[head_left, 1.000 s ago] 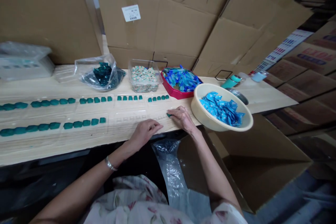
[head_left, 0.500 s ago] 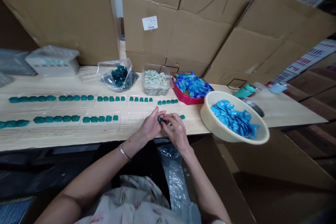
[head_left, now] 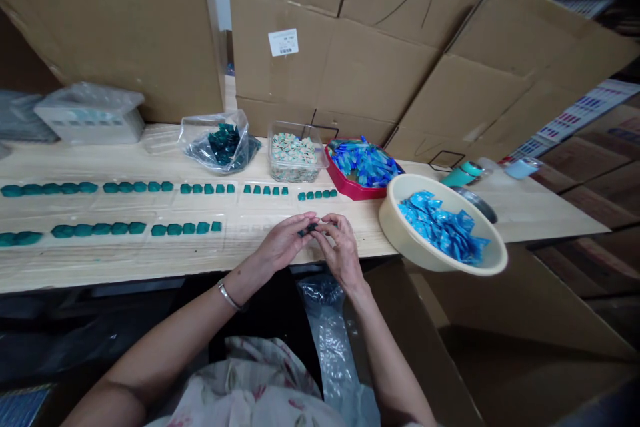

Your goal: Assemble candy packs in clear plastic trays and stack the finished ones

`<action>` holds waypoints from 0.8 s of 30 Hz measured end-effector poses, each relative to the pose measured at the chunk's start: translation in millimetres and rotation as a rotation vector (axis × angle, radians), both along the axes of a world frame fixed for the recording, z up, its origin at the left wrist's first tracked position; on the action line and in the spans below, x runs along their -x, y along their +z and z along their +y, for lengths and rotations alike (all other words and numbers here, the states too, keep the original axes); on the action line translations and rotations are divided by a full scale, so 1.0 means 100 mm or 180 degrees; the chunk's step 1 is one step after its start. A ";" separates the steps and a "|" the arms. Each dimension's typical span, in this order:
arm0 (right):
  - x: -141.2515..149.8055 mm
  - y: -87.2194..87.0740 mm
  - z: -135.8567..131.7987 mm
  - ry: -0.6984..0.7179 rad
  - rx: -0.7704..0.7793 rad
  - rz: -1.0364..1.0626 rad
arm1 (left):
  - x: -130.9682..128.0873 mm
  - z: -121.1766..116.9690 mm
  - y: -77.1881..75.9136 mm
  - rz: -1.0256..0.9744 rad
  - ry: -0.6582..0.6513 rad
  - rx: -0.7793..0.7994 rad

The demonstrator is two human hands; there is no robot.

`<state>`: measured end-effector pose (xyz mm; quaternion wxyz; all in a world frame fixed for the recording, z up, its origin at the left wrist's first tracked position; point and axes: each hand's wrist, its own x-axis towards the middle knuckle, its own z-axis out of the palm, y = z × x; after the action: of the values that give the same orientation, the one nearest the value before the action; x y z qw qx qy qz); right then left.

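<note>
Over the front part of the table, my left hand [head_left: 287,241] and my right hand [head_left: 342,248] meet, their fingers closed on one small dark green piece [head_left: 311,228]. Fingertips cover most of it, so its exact kind does not show. Just behind my hands lies a short row of small green pieces [head_left: 318,195] on a clear tray. Further green pieces [head_left: 187,228] sit in rows to the left of my left hand, also on clear trays. A cream basin [head_left: 390,213] with blue packets [head_left: 445,230] stands right of my right hand.
Along the back are a plastic bag [head_left: 193,137] of dark green pieces, a clear box [head_left: 283,170] of small pale pieces and a red tray [head_left: 353,188] of blue sticks. Cardboard [head_left: 380,80] walls the table's rear. A teal bottle [head_left: 460,175] lies at the right.
My fingers have shifted around the small dark green piece, and both hands stay together. The whole view has moved slightly, with the table's things a little further left.
</note>
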<state>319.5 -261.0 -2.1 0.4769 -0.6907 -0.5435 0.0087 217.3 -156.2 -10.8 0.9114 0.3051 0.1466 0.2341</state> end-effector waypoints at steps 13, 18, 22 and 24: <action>-0.11 0.02 -0.04 0.0595 0.0101 0.2120 | 0.09 0.02 0.02 0.0231 -0.0809 -0.0345; -0.08 -0.05 -0.07 0.0335 0.0044 0.2191 | 0.03 0.00 -0.04 0.0267 -0.0599 -0.0255; -0.04 -0.09 -0.17 0.0251 -0.0032 0.1479 | 0.01 -0.04 -0.12 0.0468 -0.0411 -0.0165; -0.01 -0.08 -0.23 0.0160 -0.0029 0.0941 | 0.02 -0.07 -0.15 0.0428 -0.0454 -0.0207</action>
<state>320.5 -284.1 -10.4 0.5545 -0.6659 -0.4845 0.1198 215.6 -163.0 -25.7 0.9034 0.3591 0.1777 0.1524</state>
